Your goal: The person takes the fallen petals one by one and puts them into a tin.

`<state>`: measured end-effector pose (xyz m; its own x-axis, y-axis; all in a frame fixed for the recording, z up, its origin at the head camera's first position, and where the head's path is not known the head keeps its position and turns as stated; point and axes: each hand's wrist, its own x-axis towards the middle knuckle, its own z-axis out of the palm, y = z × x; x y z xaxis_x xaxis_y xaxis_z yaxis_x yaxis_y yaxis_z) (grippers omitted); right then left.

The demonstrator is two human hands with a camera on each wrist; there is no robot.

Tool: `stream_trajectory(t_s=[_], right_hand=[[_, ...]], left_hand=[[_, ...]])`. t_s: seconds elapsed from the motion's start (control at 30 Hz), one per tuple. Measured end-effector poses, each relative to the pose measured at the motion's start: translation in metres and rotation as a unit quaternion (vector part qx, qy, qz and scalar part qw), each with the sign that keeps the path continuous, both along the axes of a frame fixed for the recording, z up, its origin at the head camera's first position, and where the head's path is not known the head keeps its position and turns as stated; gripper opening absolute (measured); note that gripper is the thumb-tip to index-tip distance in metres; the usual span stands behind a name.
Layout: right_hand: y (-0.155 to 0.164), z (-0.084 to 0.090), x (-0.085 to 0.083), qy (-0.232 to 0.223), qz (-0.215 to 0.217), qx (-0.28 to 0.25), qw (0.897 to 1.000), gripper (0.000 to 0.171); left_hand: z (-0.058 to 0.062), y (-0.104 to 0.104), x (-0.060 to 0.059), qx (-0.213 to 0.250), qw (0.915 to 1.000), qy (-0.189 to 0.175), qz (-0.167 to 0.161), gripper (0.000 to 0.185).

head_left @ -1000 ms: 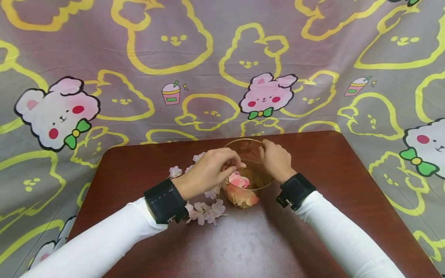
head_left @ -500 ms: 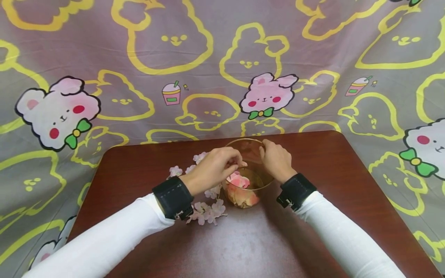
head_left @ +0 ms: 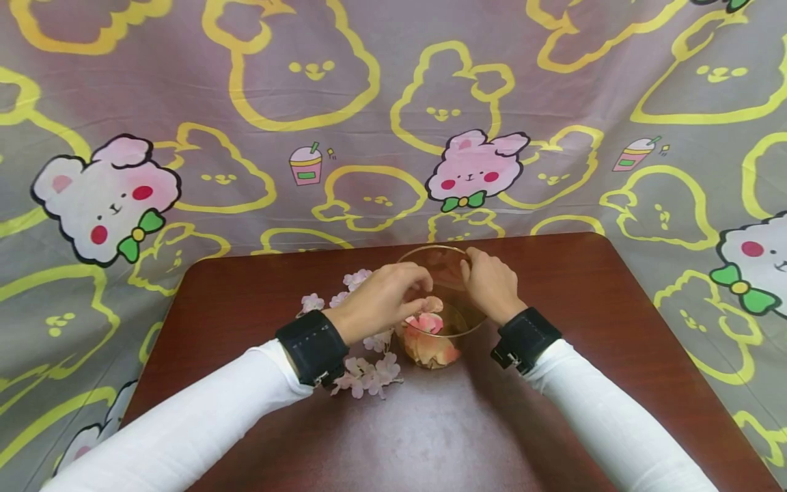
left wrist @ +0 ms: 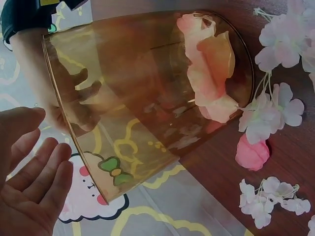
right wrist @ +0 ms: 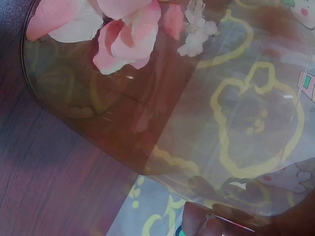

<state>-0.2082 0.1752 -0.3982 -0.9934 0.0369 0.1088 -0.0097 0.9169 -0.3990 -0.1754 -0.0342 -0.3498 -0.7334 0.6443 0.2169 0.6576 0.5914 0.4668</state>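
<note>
An amber see-through glass vase [head_left: 453, 316] stands on the table, with pink and peach flower petals [head_left: 429, 350] heaped at its bottom. My right hand [head_left: 492, 283] holds the far right of its rim, thumb on one side of the glass and fingers on the other. Over the left side of the mouth is my left hand [head_left: 387, 295], its fingers loosely bent. The left wrist view shows the left fingers [left wrist: 47, 167] beside the rim with nothing visible between them and the thumb. Petals also show through the glass in the right wrist view.
Sprigs of pale pink artificial blossoms [head_left: 369, 376] lie on the table left of the vase, partly behind my left forearm. A single pink petal [left wrist: 252, 152] lies among them. The brown wooden table [head_left: 584, 287] meets a patterned cloth backdrop [head_left: 369, 137] behind.
My left hand has moved slightly right over the vase's mouth, and its fingers have loosened and reach a little lower. The right hand keeps its hold on the rim.
</note>
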Motion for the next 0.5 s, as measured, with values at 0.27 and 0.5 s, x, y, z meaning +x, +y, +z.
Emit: stream_trajectory(t_s=[0.27, 0.5], right_hand=[[0.000, -0.001, 0.000, -0.002, 0.000, 0.002, 1.000, 0.022], [0.000, -0.001, -0.001, -0.004, 0.001, 0.000, 1.000, 0.020]], left_hand=[[0.004, -0.007, -0.001, 0.002, 0.9996, 0.011, 0.026, 0.020], [0.012, -0.017, -0.002, -0.008, 0.9985, 0.021, 0.050, 0.024]])
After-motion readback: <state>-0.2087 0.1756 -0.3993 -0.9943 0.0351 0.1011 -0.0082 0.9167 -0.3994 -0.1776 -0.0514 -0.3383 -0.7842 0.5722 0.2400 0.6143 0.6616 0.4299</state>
